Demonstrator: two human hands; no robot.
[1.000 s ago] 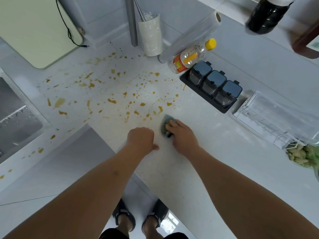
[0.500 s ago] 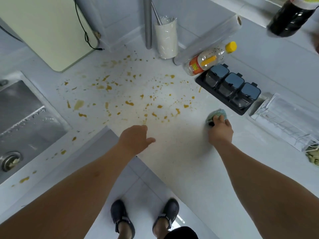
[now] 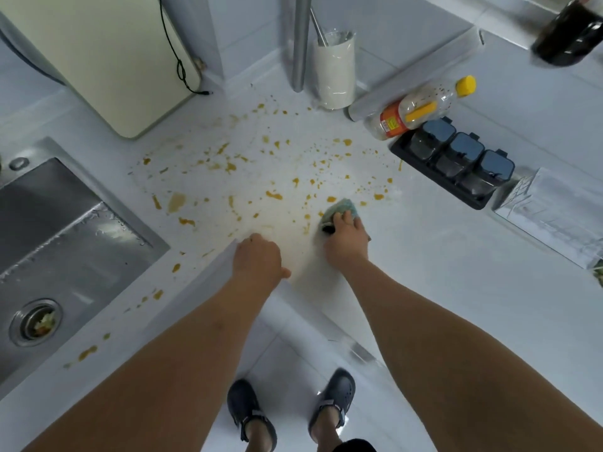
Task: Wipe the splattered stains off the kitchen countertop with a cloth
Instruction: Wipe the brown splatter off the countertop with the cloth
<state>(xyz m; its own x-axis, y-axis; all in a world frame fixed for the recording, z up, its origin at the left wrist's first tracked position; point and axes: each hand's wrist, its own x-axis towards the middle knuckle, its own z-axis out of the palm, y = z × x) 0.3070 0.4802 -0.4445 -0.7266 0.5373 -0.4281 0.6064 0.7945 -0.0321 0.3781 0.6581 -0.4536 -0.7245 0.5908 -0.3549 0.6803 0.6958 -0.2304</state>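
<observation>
Here, in the head view, a white countertop (image 3: 440, 272) with an inner corner at its front edge is seen from above. A blue-green cloth (image 3: 342, 208) is pressed flat on the countertop just behind that corner, at the near rim of the orange-brown stains (image 3: 274, 194), and it is grasped by the right hand (image 3: 346, 238), whose fingers are curled over its near side. The left hand (image 3: 257, 261) is laid on the front edge at the corner, fingers bent loosely, with nothing held in it. Stains are scattered from the cloth back toward the rear wall and leftward along the strip beside the steel sink (image 3: 65, 230). Toward the right edge a black rack of three lidded jars (image 3: 456, 161) is set, with a yellow-capped bottle (image 3: 421, 109) lying on its side just behind it. A pale cutting board (image 3: 98, 57) is propped at the back left corner, and a white holder (image 3: 336, 71) is stood beside a metal pipe (image 3: 300, 44) at the rear
</observation>
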